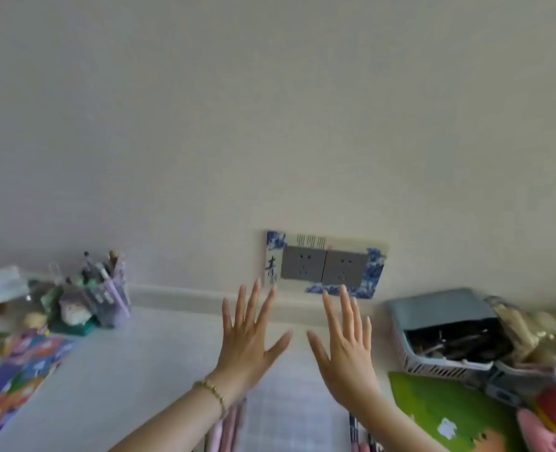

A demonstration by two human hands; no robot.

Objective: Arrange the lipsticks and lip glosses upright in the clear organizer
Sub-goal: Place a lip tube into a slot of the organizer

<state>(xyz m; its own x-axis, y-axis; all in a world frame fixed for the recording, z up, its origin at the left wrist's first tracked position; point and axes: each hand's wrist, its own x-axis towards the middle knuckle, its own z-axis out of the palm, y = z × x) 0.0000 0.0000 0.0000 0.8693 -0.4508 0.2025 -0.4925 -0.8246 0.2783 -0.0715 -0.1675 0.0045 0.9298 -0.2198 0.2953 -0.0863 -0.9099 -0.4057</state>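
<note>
Left hand (247, 340), right hand (348, 353) (both spread) over white desk (123, 370), sockets (325, 268) beyond.

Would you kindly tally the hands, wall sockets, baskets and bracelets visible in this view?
Hands: 2, left hand and right hand, both open
Grey wall sockets: 2
Slotted basket: 1
Beaded bracelet: 1
Total: 6

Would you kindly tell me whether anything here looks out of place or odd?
Mildly, yes: pinkish tubes lie flat on the desk at its near edge rather than upright, while the left hand and right hand hover open, holding nothing. Blur hides what the tubes are.
</note>
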